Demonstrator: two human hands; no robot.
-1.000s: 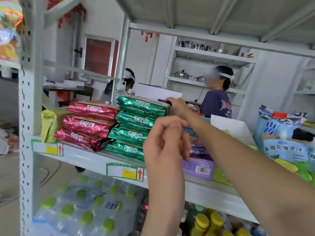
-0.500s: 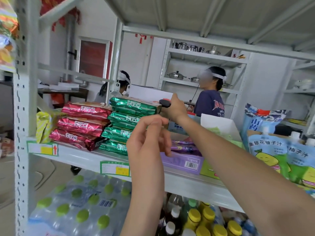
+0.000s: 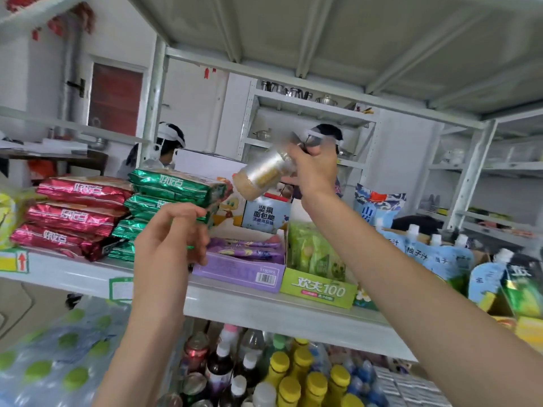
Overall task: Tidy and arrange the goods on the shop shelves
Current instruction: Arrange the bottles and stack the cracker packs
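Gripping the jar (image 3: pixel 264 175) in the right hand (image 3: pixel 316 168), raised just right of the green packs (image 3: pixel 176 186), left hand (image 3: pixel 173 233) loosely curled and empty, I'd tip it upright before shelving it.

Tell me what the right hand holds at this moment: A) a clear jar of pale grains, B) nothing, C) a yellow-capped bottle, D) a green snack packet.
A: the right hand grips a tilted clear jar, raised beside the green packet stack.

right hand (image 3: pixel 316 168) raised, now gripping clear jar (image 3: pixel 264 174)
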